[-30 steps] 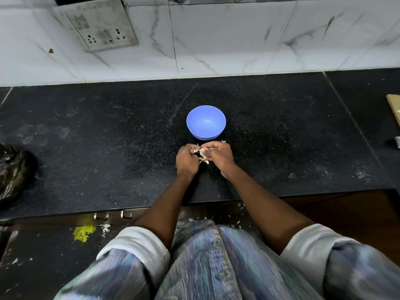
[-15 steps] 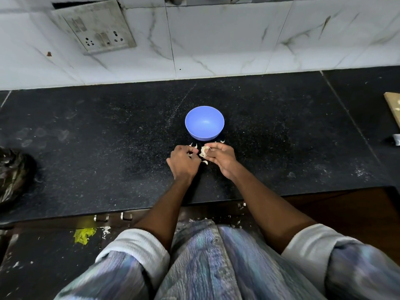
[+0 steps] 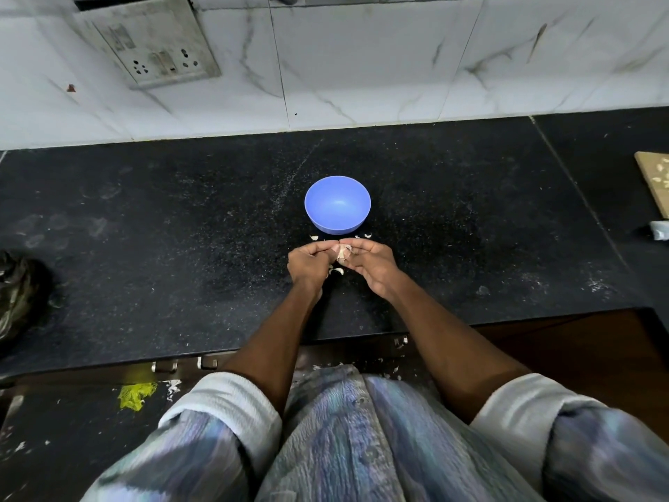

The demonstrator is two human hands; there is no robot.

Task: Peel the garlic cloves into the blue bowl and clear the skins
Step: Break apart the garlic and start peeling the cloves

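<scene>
Just behind the blue bowl [image 3: 337,204], both hands meet above the worktop [image 3: 144,248]: the left hand [image 3: 309,260] and the right hand [image 3: 373,262], fingers curled, pinch one garlic clove [image 3: 342,252] between them. Loose skins [image 3: 336,271] lie under the hands.

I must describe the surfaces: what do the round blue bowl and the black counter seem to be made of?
Round blue bowl: probably plastic, smooth and matte, one even colour with a soft sheen. Black speckled counter: likely polished granite, with fine pale flecks and faint smudges.
</scene>
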